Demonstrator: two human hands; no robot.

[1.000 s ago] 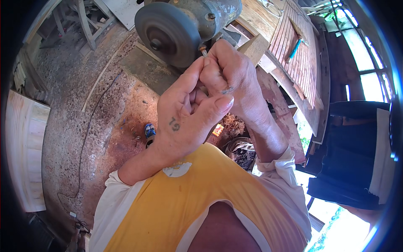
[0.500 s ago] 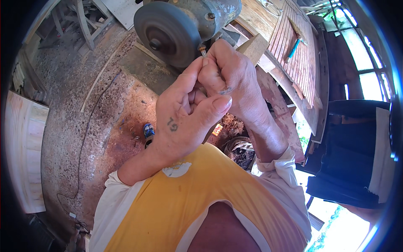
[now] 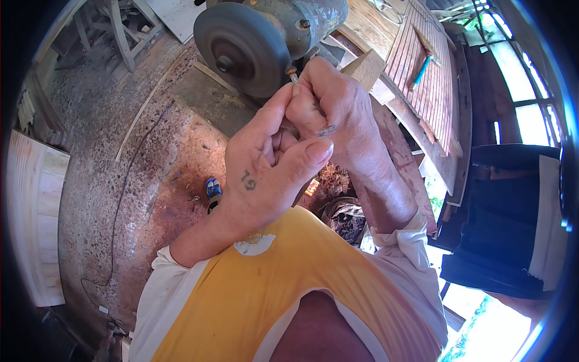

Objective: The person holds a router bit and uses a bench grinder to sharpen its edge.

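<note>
My two hands are together in front of the grinding wheel (image 3: 241, 45), a grey disc blurred on its face as if turning. Between the fingertips of my right hand (image 3: 335, 99) a small thin piece with an orange-brown tip (image 3: 292, 72) sticks out, its tip at or very near the wheel's right edge. My left hand (image 3: 259, 157) presses against the right one, its index fingertip by the same piece, its other fingers curled and its thumb stretched across. The rest of the piece is hidden in my fingers.
A worn grey motor (image 3: 307, 24) carries the wheel. A wooden block (image 3: 365, 69) sits right of my hands, before a slatted wooden top (image 3: 422, 84) with a blue-green-handled tool (image 3: 421, 73). A dark cable (image 3: 120, 205) crosses the floor at left. Dark cloth (image 3: 500, 211) hangs at right.
Both hands have shifted very slightly to the right. Their grip on the small piece looks the same, and its tip stays by the wheel.
</note>
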